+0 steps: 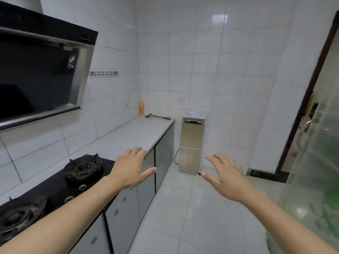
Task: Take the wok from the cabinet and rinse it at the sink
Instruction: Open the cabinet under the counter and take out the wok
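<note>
Both hands empty, fingers spread: left hand (131,167), right hand (226,177). Wok not visible, presumably behind the 2 grey glass-front cabinet doors (146,173) below left hand. Risk: opening wrong door; sink unseen.

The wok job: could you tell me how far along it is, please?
Nothing looks done yet. No wok or sink is in view, and the cabinet doors under the counter are all closed. The left hand and right hand are held out open and empty. Still to do: open a cabinet, take the wok, carry it to the sink, rinse it.
</note>
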Demonstrator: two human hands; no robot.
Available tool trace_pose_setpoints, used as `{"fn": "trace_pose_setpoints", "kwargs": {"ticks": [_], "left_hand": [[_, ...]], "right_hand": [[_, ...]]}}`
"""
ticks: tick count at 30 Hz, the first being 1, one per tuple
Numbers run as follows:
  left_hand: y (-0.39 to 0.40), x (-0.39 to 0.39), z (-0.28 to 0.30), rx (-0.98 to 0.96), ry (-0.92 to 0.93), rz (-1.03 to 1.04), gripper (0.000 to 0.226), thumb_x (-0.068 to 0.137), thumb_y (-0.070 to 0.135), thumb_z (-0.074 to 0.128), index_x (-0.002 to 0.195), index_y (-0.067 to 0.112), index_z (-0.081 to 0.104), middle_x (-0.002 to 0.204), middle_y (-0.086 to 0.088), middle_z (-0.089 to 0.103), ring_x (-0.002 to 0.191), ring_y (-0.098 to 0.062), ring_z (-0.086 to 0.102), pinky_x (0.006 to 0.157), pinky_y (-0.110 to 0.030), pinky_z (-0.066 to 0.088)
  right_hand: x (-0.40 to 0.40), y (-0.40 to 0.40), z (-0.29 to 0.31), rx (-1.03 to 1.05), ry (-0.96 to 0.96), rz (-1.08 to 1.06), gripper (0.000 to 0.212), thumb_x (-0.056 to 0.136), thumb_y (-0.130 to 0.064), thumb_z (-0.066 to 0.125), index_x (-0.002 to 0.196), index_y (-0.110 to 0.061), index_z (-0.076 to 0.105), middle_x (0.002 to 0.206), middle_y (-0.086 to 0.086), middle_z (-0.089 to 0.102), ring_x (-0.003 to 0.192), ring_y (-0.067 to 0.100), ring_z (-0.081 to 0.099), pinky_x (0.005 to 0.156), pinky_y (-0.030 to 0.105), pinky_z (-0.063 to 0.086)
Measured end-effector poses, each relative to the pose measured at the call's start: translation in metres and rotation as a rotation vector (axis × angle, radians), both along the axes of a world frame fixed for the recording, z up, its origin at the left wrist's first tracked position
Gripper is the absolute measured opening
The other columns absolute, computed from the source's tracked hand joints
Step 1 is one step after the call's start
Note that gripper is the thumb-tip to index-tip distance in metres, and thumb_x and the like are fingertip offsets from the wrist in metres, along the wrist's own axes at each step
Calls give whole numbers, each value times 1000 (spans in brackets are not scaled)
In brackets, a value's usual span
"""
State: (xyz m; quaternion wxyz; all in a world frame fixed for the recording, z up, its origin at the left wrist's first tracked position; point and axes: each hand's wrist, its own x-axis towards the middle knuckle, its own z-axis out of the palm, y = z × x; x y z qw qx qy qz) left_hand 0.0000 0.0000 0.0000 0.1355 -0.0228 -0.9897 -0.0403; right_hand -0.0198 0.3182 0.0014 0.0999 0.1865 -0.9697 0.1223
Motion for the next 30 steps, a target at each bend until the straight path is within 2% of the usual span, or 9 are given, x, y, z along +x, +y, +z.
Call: {"fn": "trace_pose_setpoints", "kwargs": {"ticks": [2, 4, 6, 9, 15, 20, 22, 25, 30], "left_hand": [[-7, -19, -2, 10, 1, 3, 96, 68, 83, 13, 141, 26, 37, 150, 3, 35, 134, -23, 36, 102, -42, 37], [-15, -45, -8, -13, 6, -4, 96, 68, 83, 13, 141, 26, 37, 150, 3, 35, 134, -24, 36, 102, -43, 38], [-23, -72, -16, -24, 1, -34, 96, 68, 83, 14, 142, 26, 37, 151, 3, 35, 134, -24, 36, 102, -44, 39], [-45, -112, -20, -38, 7, -76, 96, 69, 83, 13, 143, 26, 36, 152, 5, 34, 135, -25, 35, 102, -46, 39], [-91, -185, -11, 26, 59, -85, 99, 68, 85, 10, 143, 27, 36, 152, 6, 33, 135, -24, 35, 103, -45, 38], [-108, -234, -30, 67, 16, -79, 98, 68, 85, 12, 143, 27, 36, 152, 6, 34, 134, -24, 35, 103, -44, 38], [-108, -254, -38, 47, -12, -82, 99, 68, 85, 12, 144, 27, 35, 152, 6, 33, 134, -24, 36, 103, -44, 38], [-100, -291, -45, 32, -34, -71, 98, 66, 85, 11, 143, 29, 35, 152, 7, 32, 134, -24, 36, 102, -43, 38], [-62, -374, -44, 12, -40, -86, 99, 65, 85, 11, 143, 28, 36, 152, 5, 32, 134, -25, 36, 103, -44, 38]], "right_hand": [[-12, -4, -2, -1, -33, -14, 104, 65, -92, 2, 149, -35, 24, 157, -2, 24, 144, 18, 16, 113, 44, 25], [-28, -10, -5, 19, -21, -41, 110, 60, -92, -7, 149, -35, 24, 157, -2, 24, 144, 18, 17, 113, 44, 25], [-47, -20, -4, 35, -11, -62, 93, 73, -86, 10, 149, -34, 25, 157, -2, 24, 144, 18, 17, 113, 45, 26], [-78, -39, 1, 73, -14, -102, 65, 92, -64, 35, 148, -34, 26, 156, -2, 25, 144, 18, 18, 111, 46, 26], [-142, -82, 11, 87, -18, -139, 64, 93, -64, 36, 149, -34, 26, 157, -2, 25, 145, 18, 17, 111, 44, 25], [-191, -102, -12, 67, -71, -138, 107, 62, -93, -4, 147, -36, 26, 155, -2, 27, 144, 18, 19, 112, 44, 26], [-214, -104, -20, 72, -76, -137, 94, 72, -88, 8, 148, -35, 26, 156, -2, 26, 144, 18, 19, 113, 44, 25], [-254, -96, -30, 74, -69, -132, 65, 92, -67, 32, 148, -34, 25, 157, -2, 24, 145, 18, 17, 114, 43, 23], [-337, -61, -43, 12, -49, -150, 61, 95, -60, 36, 149, -33, 26, 158, -1, 24, 145, 18, 16, 113, 44, 24]]}}
